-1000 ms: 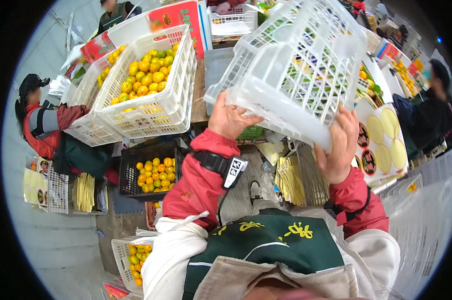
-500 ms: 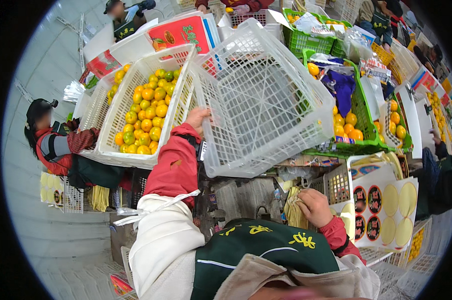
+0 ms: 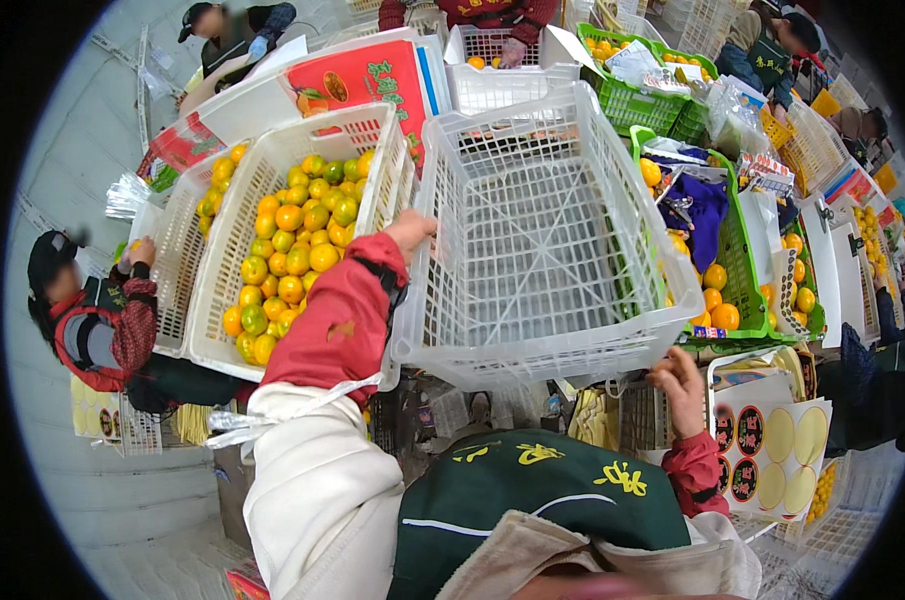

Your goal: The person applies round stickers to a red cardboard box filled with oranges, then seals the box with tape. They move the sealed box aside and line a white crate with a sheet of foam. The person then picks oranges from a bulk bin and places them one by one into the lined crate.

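Observation:
A clear plastic crate (image 3: 533, 352) with latticed walls is in front of me, with nothing in it. My left hand (image 3: 413, 232) is closed on its left rim. Just below the crate's near right corner is my right hand (image 3: 681, 388), its fingers loosely bent and apart. Whether the fingertips touch the crate I cannot tell. Left of my left hand stands a white crate (image 3: 213, 308) of orange and greenish mandarins (image 3: 298, 262). A green crate (image 3: 745, 240) to the right holds more mandarins (image 3: 715, 300) and a purple cloth (image 3: 706, 215).
Sticker sheets (image 3: 773, 440) lie beside my right hand. Yellow paper strips (image 3: 595, 420) hang below the clear crate. Red printed cardboard (image 3: 358, 85) stands behind the white crate. A co-worker (image 3: 98, 310) works at the left; another person's gloved hand (image 3: 513, 52) is over a white crate (image 3: 483, 90) at the back.
The clear crate has come nearer and levelled out, my left hand still on its rim. My right hand has left the yellow paper strips and risen toward the crate's near right corner.

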`<control>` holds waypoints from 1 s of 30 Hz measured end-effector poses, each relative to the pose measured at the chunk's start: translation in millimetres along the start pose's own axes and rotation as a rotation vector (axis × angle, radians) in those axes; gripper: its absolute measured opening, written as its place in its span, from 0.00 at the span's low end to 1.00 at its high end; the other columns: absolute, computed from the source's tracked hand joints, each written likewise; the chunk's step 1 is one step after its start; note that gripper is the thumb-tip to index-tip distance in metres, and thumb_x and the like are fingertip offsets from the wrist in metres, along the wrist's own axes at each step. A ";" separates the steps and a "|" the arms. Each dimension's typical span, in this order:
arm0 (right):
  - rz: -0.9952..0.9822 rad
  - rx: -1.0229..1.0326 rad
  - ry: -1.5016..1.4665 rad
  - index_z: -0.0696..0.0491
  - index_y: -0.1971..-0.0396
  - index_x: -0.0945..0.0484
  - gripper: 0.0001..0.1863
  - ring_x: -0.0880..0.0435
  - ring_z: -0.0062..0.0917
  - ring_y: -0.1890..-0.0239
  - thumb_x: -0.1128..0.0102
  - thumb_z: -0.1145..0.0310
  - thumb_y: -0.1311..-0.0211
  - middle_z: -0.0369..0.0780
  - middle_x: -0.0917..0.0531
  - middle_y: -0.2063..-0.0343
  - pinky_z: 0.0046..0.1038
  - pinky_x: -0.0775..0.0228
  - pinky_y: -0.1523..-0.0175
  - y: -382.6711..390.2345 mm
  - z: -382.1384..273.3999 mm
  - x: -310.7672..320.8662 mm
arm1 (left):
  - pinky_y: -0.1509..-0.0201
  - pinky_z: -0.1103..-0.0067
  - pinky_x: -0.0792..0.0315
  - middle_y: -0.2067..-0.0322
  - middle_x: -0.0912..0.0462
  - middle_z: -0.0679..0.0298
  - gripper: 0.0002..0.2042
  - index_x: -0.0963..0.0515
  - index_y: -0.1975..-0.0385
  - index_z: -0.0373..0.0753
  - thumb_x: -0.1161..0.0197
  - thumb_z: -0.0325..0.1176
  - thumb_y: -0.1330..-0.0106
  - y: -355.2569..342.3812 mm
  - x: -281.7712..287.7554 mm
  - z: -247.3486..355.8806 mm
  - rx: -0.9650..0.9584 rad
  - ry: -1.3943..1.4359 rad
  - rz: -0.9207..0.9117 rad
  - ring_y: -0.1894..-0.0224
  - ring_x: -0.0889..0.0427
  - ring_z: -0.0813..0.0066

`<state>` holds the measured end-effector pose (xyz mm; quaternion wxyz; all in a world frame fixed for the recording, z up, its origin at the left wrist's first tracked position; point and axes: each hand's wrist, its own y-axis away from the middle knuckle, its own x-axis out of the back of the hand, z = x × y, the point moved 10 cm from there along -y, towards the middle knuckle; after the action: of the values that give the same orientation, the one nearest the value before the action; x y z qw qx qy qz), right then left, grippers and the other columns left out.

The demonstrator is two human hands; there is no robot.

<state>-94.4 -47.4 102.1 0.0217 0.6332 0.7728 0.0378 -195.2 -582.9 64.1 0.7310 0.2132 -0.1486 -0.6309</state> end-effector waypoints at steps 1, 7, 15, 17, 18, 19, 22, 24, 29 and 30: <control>-0.016 -0.015 0.011 0.61 0.45 0.30 0.19 0.19 0.21 0.62 0.46 0.80 0.38 0.37 0.19 0.65 0.22 0.27 0.56 -7.4 11.1 -13.0 | 0.64 0.63 0.21 0.64 0.17 0.53 0.15 0.23 0.54 0.30 0.41 0.26 0.41 -13.3 10.3 4.7 -0.039 -0.055 0.033 0.65 0.15 0.58; -0.020 -0.380 -0.028 0.59 0.52 0.24 0.17 0.18 0.21 0.63 0.44 0.79 0.42 0.38 0.16 0.63 0.23 0.26 0.58 -21.3 100.4 -45.0 | 0.43 0.65 0.29 0.56 0.20 0.45 0.21 0.27 0.49 0.28 0.38 0.28 0.43 -58.4 14.0 -16.6 -0.244 -0.404 0.261 0.50 0.20 0.48; -0.070 -0.439 0.335 0.60 0.52 0.23 0.16 0.18 0.22 0.67 0.45 0.78 0.41 0.38 0.16 0.66 0.21 0.26 0.66 -54.3 36.3 -8.6 | 0.34 0.68 0.37 0.41 0.32 0.42 0.32 0.38 0.40 0.28 0.36 0.30 0.44 42.5 -12.6 94.1 -0.479 -0.583 0.297 0.37 0.32 0.49; 0.061 -0.243 0.428 0.62 0.55 0.22 0.14 0.19 0.21 0.69 0.47 0.78 0.40 0.39 0.16 0.69 0.20 0.28 0.66 -83.7 -44.9 -1.5 | 0.35 0.68 0.35 0.40 0.33 0.46 0.32 0.39 0.38 0.29 0.36 0.31 0.42 91.8 -15.6 130.4 -0.638 -0.570 0.051 0.37 0.31 0.52; 0.010 -0.028 0.449 0.62 0.55 0.23 0.13 0.19 0.20 0.68 0.47 0.79 0.41 0.39 0.16 0.69 0.21 0.28 0.65 -102.5 -94.8 -23.1 | 0.36 0.68 0.34 0.40 0.32 0.48 0.31 0.38 0.38 0.30 0.36 0.31 0.41 112.0 -10.0 134.3 -0.598 -0.412 -0.031 0.38 0.30 0.55; 0.012 0.106 0.483 0.62 0.56 0.23 0.13 0.19 0.20 0.68 0.46 0.79 0.41 0.40 0.17 0.70 0.22 0.28 0.64 -122.1 -135.3 -46.1 | 0.37 0.68 0.33 0.41 0.31 0.50 0.30 0.38 0.37 0.31 0.37 0.31 0.39 135.0 -8.8 138.9 -0.617 -0.236 -0.132 0.38 0.29 0.57; -0.182 0.596 0.836 0.61 0.53 0.24 0.17 0.19 0.34 0.55 0.39 0.79 0.45 0.45 0.19 0.60 0.29 0.28 0.49 -177.3 -228.9 -177.8 | 0.36 0.73 0.33 0.38 0.34 0.59 0.28 0.39 0.34 0.34 0.40 0.30 0.34 182.8 3.0 125.0 -0.555 -0.220 -0.191 0.36 0.31 0.68; -0.291 0.874 1.024 0.59 0.49 0.27 0.24 0.24 0.42 0.46 0.34 0.77 0.49 0.48 0.22 0.51 0.33 0.31 0.43 -210.1 -260.4 -272.3 | 0.38 0.73 0.31 0.40 0.31 0.57 0.27 0.37 0.35 0.33 0.40 0.28 0.34 207.1 11.3 114.2 -0.629 -0.346 -0.152 0.41 0.25 0.67; -0.263 1.059 1.308 0.53 0.42 0.35 0.40 0.35 0.45 0.36 0.26 0.66 0.57 0.49 0.34 0.39 0.46 0.39 0.37 -316.1 -265.0 -456.7 | 0.41 0.73 0.29 0.42 0.28 0.52 0.26 0.33 0.40 0.32 0.37 0.27 0.38 228.6 60.9 67.4 -0.657 -0.178 0.119 0.44 0.23 0.64; -0.218 1.109 1.297 0.53 0.41 0.36 0.40 0.36 0.44 0.35 0.26 0.66 0.57 0.49 0.34 0.39 0.49 0.42 0.36 -332.9 -272.1 -481.0 | 0.43 0.73 0.27 0.43 0.28 0.49 0.25 0.31 0.42 0.32 0.35 0.28 0.39 227.9 72.4 61.0 -0.675 -0.101 0.186 0.46 0.22 0.63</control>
<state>-347.0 -592.3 337.6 -0.7333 0.3276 0.5957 0.0068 -17.5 -636.1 226.9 0.8063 -0.0861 0.0135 -0.5850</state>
